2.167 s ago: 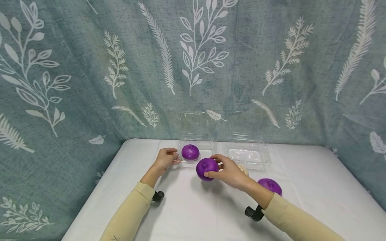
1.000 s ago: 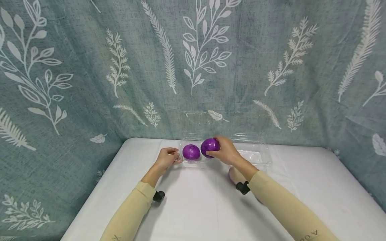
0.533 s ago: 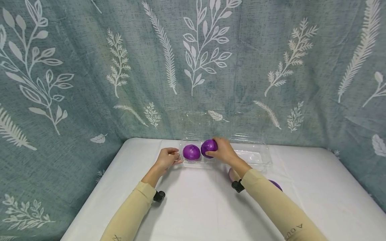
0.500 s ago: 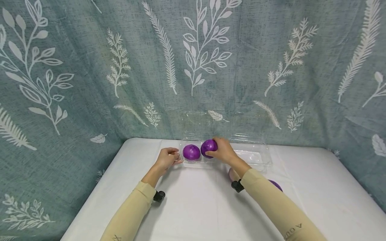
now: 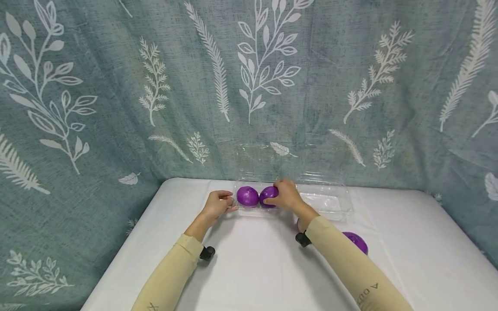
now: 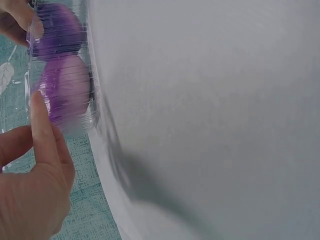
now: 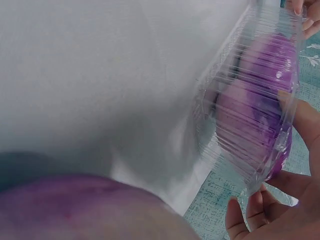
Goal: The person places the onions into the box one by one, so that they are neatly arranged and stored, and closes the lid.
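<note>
Two purple-and-white turnips sit side by side in a clear plastic clamshell container [image 5: 254,211] at the back of the table. My right hand [image 5: 288,196] grips the right turnip [image 5: 267,196], thumb in front and fingers behind, down inside the container. Against it on the left is the other turnip [image 5: 247,197]. My left hand [image 5: 214,205] pinches the container's left edge; in the left wrist view its index finger [image 6: 44,132] lies along the wall. Through the ribbed side, the right wrist view shows both turnips, pale undersides toward the camera.
To the right stands a second clear container [image 5: 324,203], lid raised against the patterned curtain [image 5: 311,86]. Another turnip [image 5: 357,242] lies partly behind my right sleeve [image 5: 342,255]. One more turnip [image 5: 299,224] shows slightly beside my wrist. A white cloth [image 5: 249,263] covers the table.
My right hand has carried its turnip from in front of the container back and down into it, beside the first turnip. My left hand has kept its place at the container's left edge.
</note>
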Demonstrator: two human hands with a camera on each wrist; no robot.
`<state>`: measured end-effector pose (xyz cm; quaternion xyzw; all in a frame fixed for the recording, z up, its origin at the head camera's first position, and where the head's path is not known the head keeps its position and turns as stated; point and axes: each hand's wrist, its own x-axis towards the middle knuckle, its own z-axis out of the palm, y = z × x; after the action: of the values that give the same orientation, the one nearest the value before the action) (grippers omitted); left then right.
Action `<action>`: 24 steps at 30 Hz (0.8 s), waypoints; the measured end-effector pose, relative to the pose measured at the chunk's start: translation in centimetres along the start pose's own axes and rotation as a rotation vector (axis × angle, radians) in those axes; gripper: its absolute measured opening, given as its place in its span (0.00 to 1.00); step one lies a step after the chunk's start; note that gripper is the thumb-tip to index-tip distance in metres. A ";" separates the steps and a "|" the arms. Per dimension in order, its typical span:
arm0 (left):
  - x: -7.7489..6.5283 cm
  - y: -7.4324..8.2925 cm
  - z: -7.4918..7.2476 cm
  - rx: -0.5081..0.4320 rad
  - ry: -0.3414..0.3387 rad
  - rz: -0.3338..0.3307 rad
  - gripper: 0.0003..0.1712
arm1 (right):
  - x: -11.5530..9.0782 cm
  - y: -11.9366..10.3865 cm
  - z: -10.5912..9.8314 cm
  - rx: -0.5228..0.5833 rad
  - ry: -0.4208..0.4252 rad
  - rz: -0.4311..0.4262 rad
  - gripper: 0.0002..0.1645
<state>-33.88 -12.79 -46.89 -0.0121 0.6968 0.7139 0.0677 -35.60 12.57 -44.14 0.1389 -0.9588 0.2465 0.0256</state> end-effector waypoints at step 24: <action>0.1 0.1 -0.1 -0.014 -0.006 -0.012 0.22 | -1.9 -0.9 -2.7 0.059 -0.116 -0.055 0.51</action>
<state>-33.95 -12.90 -46.78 -0.0145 0.6915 0.7185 0.0740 -33.59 13.58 -41.62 0.1801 -0.9468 0.2654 -0.0274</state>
